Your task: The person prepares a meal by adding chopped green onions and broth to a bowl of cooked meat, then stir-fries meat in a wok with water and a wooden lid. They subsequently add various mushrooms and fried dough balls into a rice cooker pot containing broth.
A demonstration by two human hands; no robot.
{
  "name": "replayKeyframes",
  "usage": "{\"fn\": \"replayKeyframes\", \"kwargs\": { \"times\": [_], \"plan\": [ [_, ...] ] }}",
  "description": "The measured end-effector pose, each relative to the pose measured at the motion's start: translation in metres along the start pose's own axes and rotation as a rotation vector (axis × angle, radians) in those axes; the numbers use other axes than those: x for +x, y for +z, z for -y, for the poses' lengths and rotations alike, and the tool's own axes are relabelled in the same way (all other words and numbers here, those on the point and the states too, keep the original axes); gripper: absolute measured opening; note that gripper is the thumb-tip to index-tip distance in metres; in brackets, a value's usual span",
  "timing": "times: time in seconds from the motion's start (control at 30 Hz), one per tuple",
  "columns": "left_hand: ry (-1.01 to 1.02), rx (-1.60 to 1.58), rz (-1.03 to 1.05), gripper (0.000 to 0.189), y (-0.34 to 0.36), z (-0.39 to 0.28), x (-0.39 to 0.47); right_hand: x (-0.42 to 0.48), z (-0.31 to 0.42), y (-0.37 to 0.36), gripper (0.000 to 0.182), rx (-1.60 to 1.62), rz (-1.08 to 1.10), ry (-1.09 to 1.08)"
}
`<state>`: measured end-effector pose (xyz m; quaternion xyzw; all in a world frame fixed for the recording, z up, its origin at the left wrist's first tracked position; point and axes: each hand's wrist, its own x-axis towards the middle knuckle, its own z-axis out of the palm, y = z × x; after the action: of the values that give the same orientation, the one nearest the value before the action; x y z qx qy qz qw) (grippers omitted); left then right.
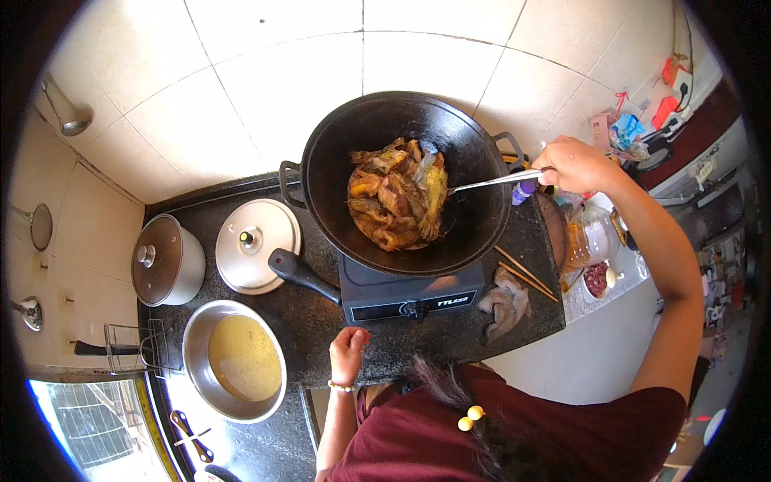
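Note:
A large black wok [476,223] with two loop handles sits on a portable gas stove [412,295]. Browned pieces of meat [394,193] are heaped in it, some with yellow patches. My right hand [572,164] grips the metal handle of a spatula [497,181], whose far end is hidden at the pile's right side. Near the stove's front left corner, my left hand [347,351] is loosely curled above the counter, holding nothing visible.
To the left are a silver lid [259,265], a lidded pot [187,265] and a metal basin [193,361] of yellowish liquid. Chopsticks [527,277] and a cloth [505,304] lie right of the stove. A black handle [301,274] juts out beside the wok.

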<state>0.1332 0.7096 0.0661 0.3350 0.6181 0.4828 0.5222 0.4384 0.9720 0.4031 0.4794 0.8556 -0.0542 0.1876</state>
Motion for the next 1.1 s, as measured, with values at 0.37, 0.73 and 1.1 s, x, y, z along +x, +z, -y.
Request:
{"fn": "replayKeyframes", "kwargs": {
  "times": [0.37,0.73,1.1],
  "plan": [
    [-0.01,0.058,-0.01,0.019,0.017,-0.007,-0.016,-0.003,0.011,0.025,0.012,0.191,-0.173,0.002],
    [-0.026,0.003,-0.078,0.017,0.012,0.002,-0.026,-0.012,-0.014,0.051,0.017,0.276,-0.196,-0.007],
    [-0.046,0.036,-0.054,0.017,0.015,0.004,-0.021,-0.02,0.002,0.02,0.01,-0.142,-0.278,-0.067]
  ]
}}
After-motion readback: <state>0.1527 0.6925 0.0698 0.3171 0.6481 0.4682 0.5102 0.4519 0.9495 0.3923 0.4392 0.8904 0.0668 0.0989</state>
